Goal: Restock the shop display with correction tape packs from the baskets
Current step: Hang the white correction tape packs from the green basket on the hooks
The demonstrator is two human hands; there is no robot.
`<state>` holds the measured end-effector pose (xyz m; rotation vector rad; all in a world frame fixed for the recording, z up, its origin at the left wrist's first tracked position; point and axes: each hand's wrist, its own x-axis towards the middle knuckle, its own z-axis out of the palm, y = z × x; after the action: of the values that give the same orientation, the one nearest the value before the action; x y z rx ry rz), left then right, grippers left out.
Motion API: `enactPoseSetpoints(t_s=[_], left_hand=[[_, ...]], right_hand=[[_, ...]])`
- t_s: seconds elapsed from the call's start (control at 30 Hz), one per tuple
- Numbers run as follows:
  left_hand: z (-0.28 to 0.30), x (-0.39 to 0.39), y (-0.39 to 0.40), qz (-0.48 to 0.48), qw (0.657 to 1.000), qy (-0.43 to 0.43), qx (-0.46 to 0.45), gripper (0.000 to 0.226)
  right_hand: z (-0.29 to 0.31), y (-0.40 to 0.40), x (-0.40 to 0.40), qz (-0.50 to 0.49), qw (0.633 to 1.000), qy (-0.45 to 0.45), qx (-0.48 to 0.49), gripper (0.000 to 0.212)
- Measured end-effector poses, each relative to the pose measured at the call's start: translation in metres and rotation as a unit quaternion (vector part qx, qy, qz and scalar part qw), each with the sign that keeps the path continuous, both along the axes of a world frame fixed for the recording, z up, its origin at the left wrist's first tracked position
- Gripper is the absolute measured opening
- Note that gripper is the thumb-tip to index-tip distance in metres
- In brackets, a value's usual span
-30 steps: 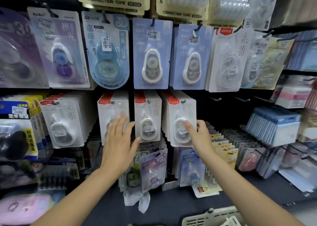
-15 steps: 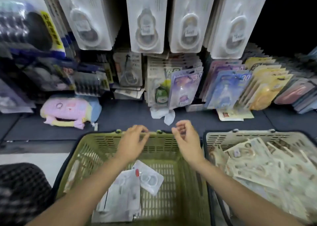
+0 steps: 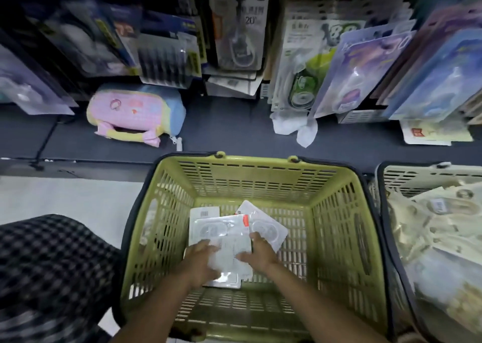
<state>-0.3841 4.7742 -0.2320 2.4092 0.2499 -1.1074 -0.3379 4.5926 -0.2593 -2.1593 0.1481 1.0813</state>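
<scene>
A green basket (image 3: 250,186) stands on the floor below me with a few white correction tape packs (image 3: 221,230) lying in its bottom. Both my hands are down inside it. My left hand (image 3: 202,262) lies on the left side of the small pile and my right hand (image 3: 260,251) on its right side, fingers curled against the top pack. The picture is blurred, so how firm the hold is stays unclear. A second, cream basket (image 3: 407,175) at the right is heaped with yellowish packs (image 3: 438,233).
A dark shelf (image 3: 229,129) runs behind the baskets, with a pink and blue pouch (image 3: 135,113), a crumpled white wrapper (image 3: 292,126) and rows of hanging and leaning blister packs (image 3: 365,74). My checked trouser leg (image 3: 47,269) fills the lower left.
My view dropped from the hanging display to the baskets. Both hands came off the hung packs, passed over the green basket's rim and reached down onto the packs inside.
</scene>
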Motion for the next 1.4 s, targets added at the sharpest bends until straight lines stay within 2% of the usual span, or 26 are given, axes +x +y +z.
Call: enactPoseSetpoints(t_s=[0.1,0.17,0.2,0.27,0.33,0.37,0.4,0.43,0.47,0.5,0.57,0.63,0.77,0.8,0.9,0.97,1.03,1.1,1.17,1.23,1.33,1.4], left_hand=[[-0.006,-0.004,0.005,-0.019,1.000,-0.003,0.002,0.093],[-0.008,-0.004,0.005,-0.050,0.998,-0.047,0.012,0.098],[-0.008,-0.003,0.003,-0.051,0.995,-0.083,0.005,0.095],[-0.005,0.002,0.000,0.003,0.987,-0.156,-0.026,0.074],[0.004,0.012,-0.001,0.083,0.974,-0.211,-0.005,0.050],[0.008,0.016,0.001,0.135,0.966,-0.220,0.009,0.048],[0.010,0.020,0.005,0.188,0.957,-0.218,0.009,0.051],[0.011,0.023,0.010,0.235,0.948,-0.216,-0.001,0.052],[0.012,0.025,0.016,0.272,0.938,-0.217,-0.020,0.048],[0.013,0.027,0.021,0.298,0.929,-0.215,-0.045,0.042],[0.016,0.030,0.029,0.325,0.916,-0.212,-0.104,0.032],[0.018,0.032,0.034,0.334,0.907,-0.211,-0.148,0.031],[0.022,0.035,0.035,0.333,0.901,-0.221,-0.168,0.033],[0.022,0.035,0.034,0.325,0.905,-0.224,-0.159,0.032],[0.023,0.034,0.031,0.311,0.920,-0.212,-0.113,0.036],[0.020,0.031,0.030,0.295,0.936,-0.178,-0.077,0.039],[0.015,0.025,0.027,0.274,0.949,-0.143,-0.056,0.038],[0.011,0.019,0.024,0.285,0.949,-0.117,-0.059,0.038],[0.008,0.014,0.021,0.310,0.941,-0.113,-0.076,0.038],[0.009,0.013,0.022,0.342,0.926,-0.120,-0.102,0.040],[0.016,0.021,0.025,0.383,0.900,-0.147,-0.146,0.042],[0.022,0.028,0.027,0.406,0.882,-0.170,-0.170,0.037]], right_hand=[[-0.002,0.015,-0.001,-0.078,0.996,-0.013,-0.049,0.044],[0.003,0.019,0.007,-0.151,0.988,0.032,0.004,0.024],[0.010,0.021,0.013,-0.209,0.972,0.086,0.067,0.016],[0.024,0.023,0.027,-0.286,0.924,0.185,0.176,0.012],[0.031,0.024,0.043,-0.332,0.892,0.205,0.228,0.014],[0.031,0.024,0.050,-0.333,0.900,0.177,0.220,0.016],[0.028,0.023,0.056,-0.301,0.930,0.121,0.172,0.018],[0.023,0.022,0.059,-0.230,0.968,0.051,0.087,0.022],[0.017,0.020,0.060,-0.148,0.989,-0.015,0.002,0.032],[0.009,0.020,0.058,-0.078,0.995,-0.049,-0.050,0.044],[-0.004,0.023,0.052,-0.013,0.998,-0.034,-0.057,0.055],[-0.015,0.027,0.044,-0.047,0.998,-0.008,-0.043,0.049],[-0.013,0.014,0.044,-0.254,0.965,-0.062,0.016,0.004],[-0.011,0.007,0.044,-0.250,0.964,-0.074,0.045,0.007],[-0.003,-0.004,0.042,-0.132,0.986,-0.075,0.067,0.009],[-0.005,0.005,0.038,-0.069,0.995,-0.043,0.055,0.034],[-0.011,0.020,0.036,-0.051,0.998,-0.017,0.031,0.050],[-0.016,0.031,0.035,-0.105,0.994,0.010,0.011,0.053],[-0.022,0.035,0.035,-0.185,0.981,0.048,0.019,0.046],[-0.026,0.035,0.033,-0.217,0.973,0.060,0.050,0.033],[-0.020,0.029,0.034,-0.266,0.959,0.015,0.097,0.004],[-0.009,0.012,0.041,-0.305,0.944,-0.034,0.122,0.019]])
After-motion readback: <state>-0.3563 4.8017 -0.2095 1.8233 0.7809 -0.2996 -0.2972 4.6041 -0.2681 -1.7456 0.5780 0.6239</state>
